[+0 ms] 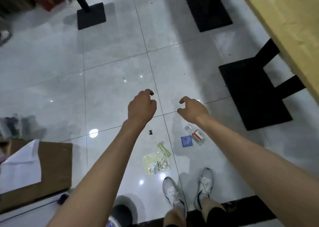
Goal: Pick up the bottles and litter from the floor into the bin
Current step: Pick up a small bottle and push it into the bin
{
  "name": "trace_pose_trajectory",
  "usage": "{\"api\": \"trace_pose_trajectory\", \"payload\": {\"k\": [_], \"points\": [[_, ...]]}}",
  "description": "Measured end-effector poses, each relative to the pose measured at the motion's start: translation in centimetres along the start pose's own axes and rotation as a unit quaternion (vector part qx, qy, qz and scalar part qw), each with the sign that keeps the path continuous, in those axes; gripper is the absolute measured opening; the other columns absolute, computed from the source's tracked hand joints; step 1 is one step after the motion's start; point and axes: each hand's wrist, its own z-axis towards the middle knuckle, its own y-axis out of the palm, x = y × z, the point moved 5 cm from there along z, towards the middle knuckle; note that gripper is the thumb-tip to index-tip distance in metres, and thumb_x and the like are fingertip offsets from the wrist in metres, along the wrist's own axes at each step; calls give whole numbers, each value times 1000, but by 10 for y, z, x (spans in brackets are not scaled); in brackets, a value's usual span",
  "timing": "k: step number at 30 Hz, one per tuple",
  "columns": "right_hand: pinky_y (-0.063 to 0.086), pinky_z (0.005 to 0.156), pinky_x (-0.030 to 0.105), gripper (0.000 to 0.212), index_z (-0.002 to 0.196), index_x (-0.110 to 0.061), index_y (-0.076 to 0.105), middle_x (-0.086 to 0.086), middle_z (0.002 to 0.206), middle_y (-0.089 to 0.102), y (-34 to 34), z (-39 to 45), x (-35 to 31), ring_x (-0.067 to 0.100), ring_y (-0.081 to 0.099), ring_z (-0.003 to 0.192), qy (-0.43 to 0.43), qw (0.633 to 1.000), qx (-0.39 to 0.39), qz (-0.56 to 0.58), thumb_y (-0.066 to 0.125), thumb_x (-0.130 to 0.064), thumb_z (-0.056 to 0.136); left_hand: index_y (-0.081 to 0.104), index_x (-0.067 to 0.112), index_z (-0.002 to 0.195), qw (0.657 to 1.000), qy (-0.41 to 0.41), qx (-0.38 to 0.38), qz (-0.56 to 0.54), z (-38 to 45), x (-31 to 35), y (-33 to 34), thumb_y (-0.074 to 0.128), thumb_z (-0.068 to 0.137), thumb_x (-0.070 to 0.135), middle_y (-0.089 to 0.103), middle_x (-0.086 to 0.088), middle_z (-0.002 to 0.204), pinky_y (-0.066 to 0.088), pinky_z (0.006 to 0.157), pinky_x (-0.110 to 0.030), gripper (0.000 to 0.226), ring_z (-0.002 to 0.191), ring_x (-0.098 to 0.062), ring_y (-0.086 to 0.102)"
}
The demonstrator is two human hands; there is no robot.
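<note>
Litter lies on the glossy tiled floor in front of my white shoes. A clear plastic bottle (195,134) with a red and white label lies on its side, beside a small blue square packet (186,141). A green tube-like bottle (164,149) lies against a crumpled yellowish plastic bag (156,163). A tiny dark wrapper (150,132) is near my left forearm. My left hand (141,106) and my right hand (192,108) are stretched out above the floor, fingers loosely curled, holding nothing. The dark round object (120,214) at the bottom may be the bin.
A brown cardboard box (55,168) with a white sheet (20,166) on it sits at the lower left. Black table bases (253,95) (91,15) (208,11) stand on the floor. A wooden tabletop (290,23) runs along the right edge.
</note>
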Motion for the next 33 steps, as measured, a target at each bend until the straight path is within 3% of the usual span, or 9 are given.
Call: {"api": "trace_pose_trajectory", "payload": {"k": [5, 11, 14, 17, 25, 33], "points": [[40, 73, 29, 47, 136, -25, 45, 7, 121, 56, 79, 100, 91, 25, 59, 103, 19, 999, -15, -28, 51, -32, 89, 52, 21, 132, 999, -21, 17, -30, 66, -37, 132, 43, 94, 16, 60, -3, 123, 48, 84, -37, 40, 107, -24, 58], [47, 87, 29, 52, 137, -38, 48, 5, 125, 56, 236, 211, 260, 22, 58, 114, 31, 996, -32, -73, 60, -39, 87, 47, 29, 140, 995, -80, -46, -40, 105, -143, 375, 44, 95, 20, 58, -3, 128, 46, 88, -34, 46, 114, -22, 57], [51, 89, 35, 65, 144, -46, 34, 1, 127, 53, 307, 262, 331, 21, 57, 113, 7, 991, -39, -130, 58, -55, 84, 43, 31, 144, 993, -107, -45, -11, 122, -210, 469, 44, 95, 23, 56, -2, 129, 48, 90, -35, 50, 116, -22, 56], [47, 96, 39, 75, 151, -47, 14, 1, 150, 34, 362, 307, 378, 22, 42, 132, -22, 979, -1, -204, 53, -58, 87, 44, 31, 144, 990, -137, -17, 7, 141, -271, 543, 47, 93, 22, 57, -3, 127, 47, 89, -35, 52, 114, -25, 56], [48, 93, 40, 90, 152, -46, 7, 4, 156, 26, 434, 389, 423, 25, 37, 136, -72, 968, 81, -226, 60, -60, 81, 48, 28, 140, 987, -149, 10, 52, 190, -354, 664, 52, 92, 27, 48, -5, 134, 44, 86, -38, 48, 120, -26, 49], [50, 85, 42, 91, 153, -43, 10, 8, 149, 32, 450, 403, 437, 31, 46, 125, -62, 982, 78, -159, 67, -50, 82, 48, 22, 135, 984, -161, 66, 42, 197, -355, 703, 46, 84, -4, 47, -7, 129, 37, 83, -40, 58, 116, -28, 45]]}}
